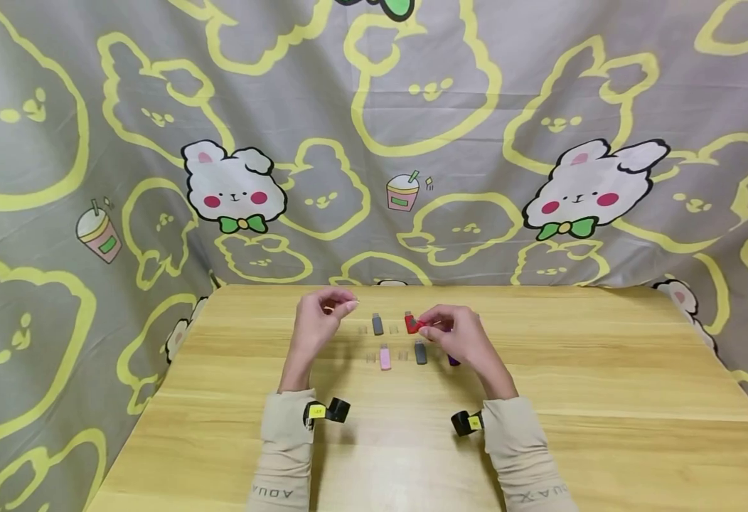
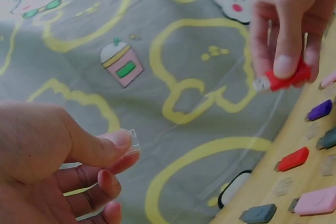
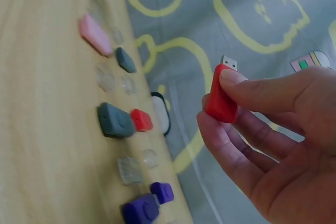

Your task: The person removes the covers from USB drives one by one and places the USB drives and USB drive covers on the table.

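Observation:
My left hand (image 1: 318,323) is raised over the back left of the drives, pinching a small clear cap (image 2: 135,141) between thumb and index finger. My right hand (image 1: 462,334) grips a red USB flash drive (image 3: 223,97) with its bare metal plug sticking out past the thumb. The two hands are apart. Below them on the table lie another red USB drive (image 2: 294,159), a pink one (image 1: 385,358), grey ones (image 1: 420,353) and purple ones (image 3: 140,209). In the head view the right hand partly covers a purple drive.
Loose clear caps (image 3: 129,170) lie beside the drives on the wooden table (image 1: 604,355). A grey curtain (image 1: 323,92) with yellow outlines and white rabbits hangs behind the table's back edge and at both sides. Both wrists wear small black cameras (image 1: 338,410).

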